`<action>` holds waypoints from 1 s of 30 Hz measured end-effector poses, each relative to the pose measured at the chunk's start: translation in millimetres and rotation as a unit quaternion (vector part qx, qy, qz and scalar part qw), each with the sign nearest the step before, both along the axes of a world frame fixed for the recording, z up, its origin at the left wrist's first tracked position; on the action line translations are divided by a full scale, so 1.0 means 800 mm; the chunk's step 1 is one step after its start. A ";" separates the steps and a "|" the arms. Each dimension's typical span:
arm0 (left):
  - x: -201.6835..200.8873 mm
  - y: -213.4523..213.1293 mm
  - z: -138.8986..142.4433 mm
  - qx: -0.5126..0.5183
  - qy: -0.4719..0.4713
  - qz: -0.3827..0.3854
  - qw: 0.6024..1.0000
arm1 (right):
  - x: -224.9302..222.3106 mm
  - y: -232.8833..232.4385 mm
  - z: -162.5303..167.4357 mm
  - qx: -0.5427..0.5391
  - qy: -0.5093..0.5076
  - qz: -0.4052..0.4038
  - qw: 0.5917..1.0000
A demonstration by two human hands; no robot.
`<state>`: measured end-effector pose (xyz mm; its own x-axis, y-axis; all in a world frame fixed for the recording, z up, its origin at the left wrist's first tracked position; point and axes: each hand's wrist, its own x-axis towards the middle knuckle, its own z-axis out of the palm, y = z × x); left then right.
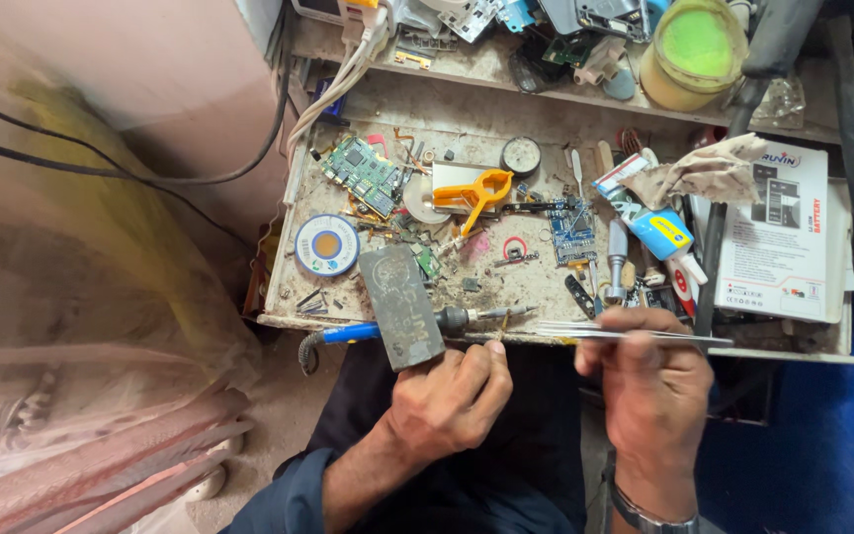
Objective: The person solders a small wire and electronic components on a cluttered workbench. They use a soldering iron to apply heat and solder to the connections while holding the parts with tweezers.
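Observation:
My right hand [649,381] grips a pair of metal tweezers [595,332] level along the front edge of the workbench [585,341], tips pointing left. My left hand [452,396] is curled into a fist just below that edge. Its thumb is beside the lower corner of a dark grey rectangular block [402,305], and nothing shows inside the fingers. A soldering iron [447,319] with a blue handle lies along the front edge under the block. Its tip points right, toward the tweezer tips.
The bench is littered with a green circuit board [363,173], a solder spool [326,244], an orange clamp [476,193], a small blue board [572,225], a white box [778,232] and a rag [709,168]. A yellow-green jar [694,49] stands on the shelf. Plastic sheeting [81,326] lies at left.

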<state>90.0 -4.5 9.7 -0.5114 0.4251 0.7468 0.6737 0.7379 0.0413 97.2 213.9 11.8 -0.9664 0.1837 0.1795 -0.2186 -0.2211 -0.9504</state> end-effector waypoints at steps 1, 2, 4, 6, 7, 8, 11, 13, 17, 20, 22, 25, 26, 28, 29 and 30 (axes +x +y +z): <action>-0.007 0.001 -0.002 -0.002 -0.003 -0.001 1.000 | -0.009 -0.003 0.000 0.032 -0.002 -0.004 0.999; -0.014 0.001 -0.004 -0.003 -0.004 -0.002 1.000 | -0.018 -0.008 0.000 0.060 -0.006 -0.013 0.998; -0.027 0.001 -0.010 -0.004 -0.005 -0.005 1.000 | -0.034 -0.015 -0.003 0.117 -0.014 -0.032 0.992; -0.038 0.000 -0.016 0.002 -0.004 -0.008 1.000 | -0.046 -0.026 -0.011 0.144 -0.021 -0.052 0.988; -0.044 -0.001 -0.020 0.005 -0.004 -0.010 1.000 | -0.052 -0.030 -0.015 0.157 -0.025 -0.061 0.985; -0.048 -0.002 -0.023 0.004 -0.002 -0.008 1.000 | -0.057 -0.033 -0.020 0.176 -0.024 -0.067 0.982; -0.058 -0.005 -0.031 0.003 0.001 -0.009 1.000 | -0.067 -0.038 -0.031 0.232 -0.018 -0.082 0.969; -0.064 -0.007 -0.036 0.005 -0.001 -0.012 1.000 | -0.073 -0.040 -0.037 0.268 -0.008 -0.088 0.959; -0.071 -0.008 -0.042 0.012 -0.007 -0.015 1.000 | -0.079 -0.043 -0.043 0.288 -0.011 -0.101 0.952; -0.077 -0.006 -0.047 0.026 -0.017 -0.018 0.999 | -0.086 -0.042 -0.048 0.299 -0.004 -0.102 0.949; -0.079 -0.005 -0.049 0.031 -0.017 -0.016 0.999 | -0.088 -0.042 -0.049 0.295 -0.007 -0.101 0.950; -0.080 -0.006 -0.052 0.030 -0.020 -0.016 0.999 | -0.089 -0.043 -0.052 0.296 0.003 -0.096 0.950; -0.080 -0.007 -0.053 0.030 -0.022 -0.018 0.999 | -0.089 -0.044 -0.053 0.295 0.001 -0.095 0.951; -0.080 -0.009 -0.054 0.031 -0.025 -0.022 0.999 | -0.088 -0.046 -0.055 0.293 -0.004 -0.095 0.951; -0.080 -0.009 -0.054 0.032 -0.023 -0.020 0.999 | -0.088 -0.045 -0.055 0.291 -0.006 -0.096 0.952; -0.080 -0.008 -0.054 0.032 -0.020 -0.018 0.999 | -0.089 -0.045 -0.055 0.290 -0.007 -0.096 0.952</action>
